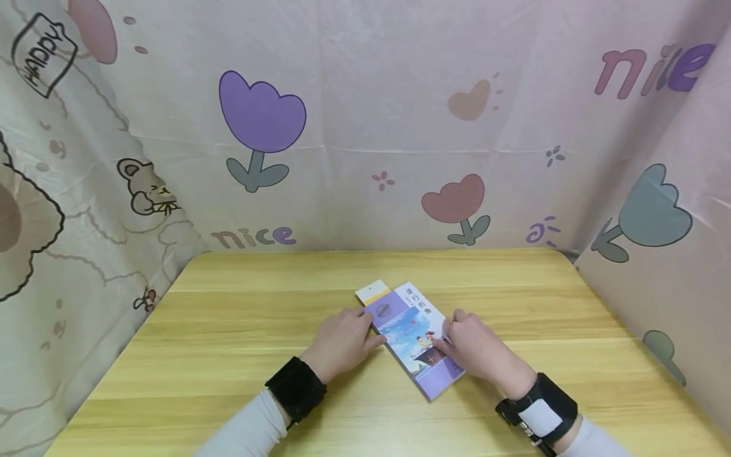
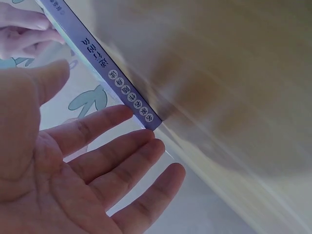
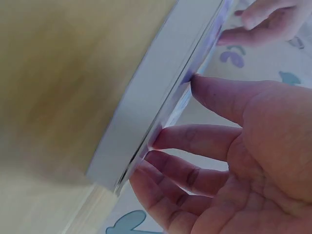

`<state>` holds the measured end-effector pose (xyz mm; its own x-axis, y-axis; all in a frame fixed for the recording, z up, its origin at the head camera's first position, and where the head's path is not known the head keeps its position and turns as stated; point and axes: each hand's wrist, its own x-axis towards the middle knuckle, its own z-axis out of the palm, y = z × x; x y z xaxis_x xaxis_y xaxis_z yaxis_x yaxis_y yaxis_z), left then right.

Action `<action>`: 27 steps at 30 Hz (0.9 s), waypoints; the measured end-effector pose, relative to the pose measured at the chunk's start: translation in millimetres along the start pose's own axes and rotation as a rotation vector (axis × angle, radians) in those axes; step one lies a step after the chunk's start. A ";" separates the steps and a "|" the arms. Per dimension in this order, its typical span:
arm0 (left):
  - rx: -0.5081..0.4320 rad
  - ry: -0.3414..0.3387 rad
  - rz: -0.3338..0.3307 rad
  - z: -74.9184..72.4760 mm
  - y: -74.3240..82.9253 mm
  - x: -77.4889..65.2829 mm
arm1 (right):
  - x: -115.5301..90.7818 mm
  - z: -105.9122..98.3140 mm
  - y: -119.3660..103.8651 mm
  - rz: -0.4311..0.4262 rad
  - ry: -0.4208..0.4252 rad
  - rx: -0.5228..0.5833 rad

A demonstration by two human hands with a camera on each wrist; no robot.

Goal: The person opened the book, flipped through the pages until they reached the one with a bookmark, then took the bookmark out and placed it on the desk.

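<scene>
A paperback book (image 1: 415,346) lies slanted on the wooden table, its cover facing up. The cover shows blue sky, small figures and purple bands. My left hand (image 1: 344,341) is at the book's left edge; in the left wrist view, relaxed fingers touch the purple spine (image 2: 105,66), which carries printed characters. On the opposite side, my right hand (image 1: 476,348) has its thumb over the cover. The right wrist view shows the right fingertips (image 3: 161,138) touching the cover's edge, beside the white page block (image 3: 141,97). A narrow dark gap shows between cover and pages near one corner.
A pale card-like strip (image 1: 372,291) with a yellow band sticks out at the book's far left end. The wooden table (image 1: 245,304) extends around both hands. Patterned cloth (image 1: 354,127) hangs behind the table and along both sides.
</scene>
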<state>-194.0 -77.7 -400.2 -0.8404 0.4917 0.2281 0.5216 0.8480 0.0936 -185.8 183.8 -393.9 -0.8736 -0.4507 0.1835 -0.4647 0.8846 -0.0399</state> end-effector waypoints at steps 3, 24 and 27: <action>-0.008 -0.030 -0.032 -0.3 -2.3 0.7 | -4.8 -0.7 -6.8 -0.025 0.003 0.051; -0.012 0.021 0.040 -1.7 -12.4 -8.4 | -30.1 -4.2 -32.3 -0.159 0.032 0.160; -0.026 0.004 0.053 -3.3 -9.9 -14.9 | -31.4 -4.3 -31.7 -0.158 0.035 0.159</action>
<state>-186.2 -94.1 -401.4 -0.8110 0.5347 0.2374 0.5688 0.8156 0.1063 -143.0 170.4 -394.1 -0.7836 -0.5754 0.2341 -0.6150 0.7717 -0.1621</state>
